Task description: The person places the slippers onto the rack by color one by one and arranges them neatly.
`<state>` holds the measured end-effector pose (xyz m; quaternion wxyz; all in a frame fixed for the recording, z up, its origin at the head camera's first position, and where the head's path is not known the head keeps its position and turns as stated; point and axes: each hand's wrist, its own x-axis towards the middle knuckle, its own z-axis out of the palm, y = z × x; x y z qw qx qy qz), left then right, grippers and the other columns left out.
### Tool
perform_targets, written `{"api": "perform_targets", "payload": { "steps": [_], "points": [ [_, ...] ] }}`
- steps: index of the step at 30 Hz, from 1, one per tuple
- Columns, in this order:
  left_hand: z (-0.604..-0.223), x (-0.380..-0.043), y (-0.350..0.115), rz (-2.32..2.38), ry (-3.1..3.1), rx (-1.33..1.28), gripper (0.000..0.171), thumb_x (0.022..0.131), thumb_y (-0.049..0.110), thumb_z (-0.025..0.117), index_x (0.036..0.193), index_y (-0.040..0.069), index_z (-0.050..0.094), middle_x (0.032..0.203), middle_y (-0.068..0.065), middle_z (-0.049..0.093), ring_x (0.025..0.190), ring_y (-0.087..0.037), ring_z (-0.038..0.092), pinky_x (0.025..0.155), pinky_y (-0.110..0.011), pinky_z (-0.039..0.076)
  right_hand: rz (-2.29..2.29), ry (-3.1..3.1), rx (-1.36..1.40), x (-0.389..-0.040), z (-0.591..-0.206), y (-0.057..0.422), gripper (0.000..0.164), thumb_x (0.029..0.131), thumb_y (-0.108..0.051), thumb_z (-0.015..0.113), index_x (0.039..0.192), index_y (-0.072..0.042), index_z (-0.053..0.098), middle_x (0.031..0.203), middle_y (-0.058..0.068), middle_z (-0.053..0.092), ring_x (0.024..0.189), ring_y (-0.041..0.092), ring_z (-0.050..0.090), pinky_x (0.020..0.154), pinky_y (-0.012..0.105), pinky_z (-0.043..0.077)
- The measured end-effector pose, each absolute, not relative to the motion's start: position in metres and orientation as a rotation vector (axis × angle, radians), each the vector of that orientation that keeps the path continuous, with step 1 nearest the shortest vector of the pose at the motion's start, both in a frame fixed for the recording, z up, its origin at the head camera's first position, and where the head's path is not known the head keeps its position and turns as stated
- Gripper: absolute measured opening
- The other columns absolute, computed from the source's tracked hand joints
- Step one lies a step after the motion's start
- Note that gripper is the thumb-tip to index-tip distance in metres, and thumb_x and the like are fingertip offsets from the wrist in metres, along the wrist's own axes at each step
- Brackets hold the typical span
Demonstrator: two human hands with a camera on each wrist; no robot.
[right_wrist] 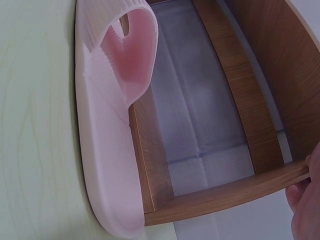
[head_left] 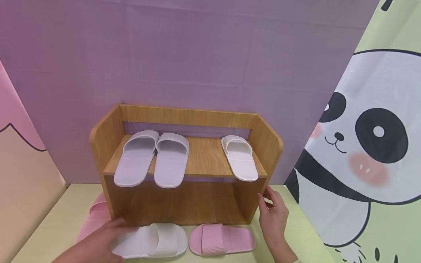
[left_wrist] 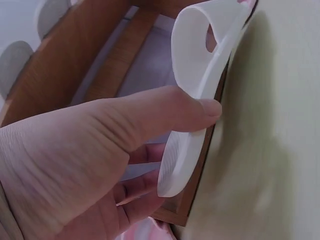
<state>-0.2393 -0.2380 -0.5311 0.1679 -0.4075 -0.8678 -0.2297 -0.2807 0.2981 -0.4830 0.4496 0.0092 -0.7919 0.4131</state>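
My left hand [head_left: 104,240] pinches the heel end of a white slipper [head_left: 166,241] in front of the wooden shoe rack [head_left: 187,114]. In the left wrist view, the thumb lies on one side of the sole and fingers are on the other; the slipper is tilted on its edge. My right hand [head_left: 274,216] grips the front edge of the rack's right side panel [head_left: 268,148], below the upper shelf. Nearby lies a pink slipper [head_left: 235,239], strap toward the white one.
Two pale lilac slippers [head_left: 135,164] stand on the upper shelf's left part, and a single white slipper [head_left: 241,164] on its right. Pink footwear [head_left: 93,221] lies left of the rack. A purple backdrop [head_left: 187,51] is behind, a panda-print sheet [head_left: 365,146] at right.
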Motion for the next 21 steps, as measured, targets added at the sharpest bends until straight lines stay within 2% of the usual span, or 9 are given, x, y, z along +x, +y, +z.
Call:
{"api": "perform_targets", "payload": {
  "steps": [10, 17, 21],
  "points": [
    [-0.516, -0.23, -0.221, -0.663, -2.455, -1.068, 0.083, 0.061, 0.026, 0.105, 0.138, 0.019, 0.075, 0.129, 0.01, 0.063, 0.111, -0.01, 0.06, 0.089, -0.027, 0.056, 1.027, -1.962, 0.02, -0.28, -0.482, 0.298, 0.038, 0.097, 0.007, 0.08, 0.132, -0.006, 0.078, 0.109, 0.009, 0.077, 0.097, -0.008, 0.065, 0.078, 0.004, 0.053],
    [-0.508, -0.232, -0.204, -0.682, -2.4, -1.042, 0.087, 0.059, 0.02, 0.103, 0.14, 0.027, 0.072, 0.13, 0.017, 0.063, 0.115, -0.006, 0.057, 0.097, -0.01, 0.042, 1.03, -1.978, 0.002, -0.28, -0.482, 0.297, 0.038, 0.097, 0.006, 0.08, 0.134, -0.006, 0.077, 0.111, 0.009, 0.077, 0.098, -0.01, 0.064, 0.079, 0.003, 0.052],
    [-0.504, -0.232, -0.196, -0.68, -2.364, -1.052, 0.089, 0.058, 0.02, 0.104, 0.141, 0.024, 0.072, 0.132, 0.016, 0.062, 0.117, -0.007, 0.058, 0.102, -0.006, 0.038, 1.034, -1.971, 0.004, -0.28, -0.481, 0.297, 0.038, 0.097, 0.006, 0.081, 0.133, -0.005, 0.078, 0.11, 0.009, 0.077, 0.097, -0.009, 0.064, 0.078, 0.003, 0.052]
  ]
}}
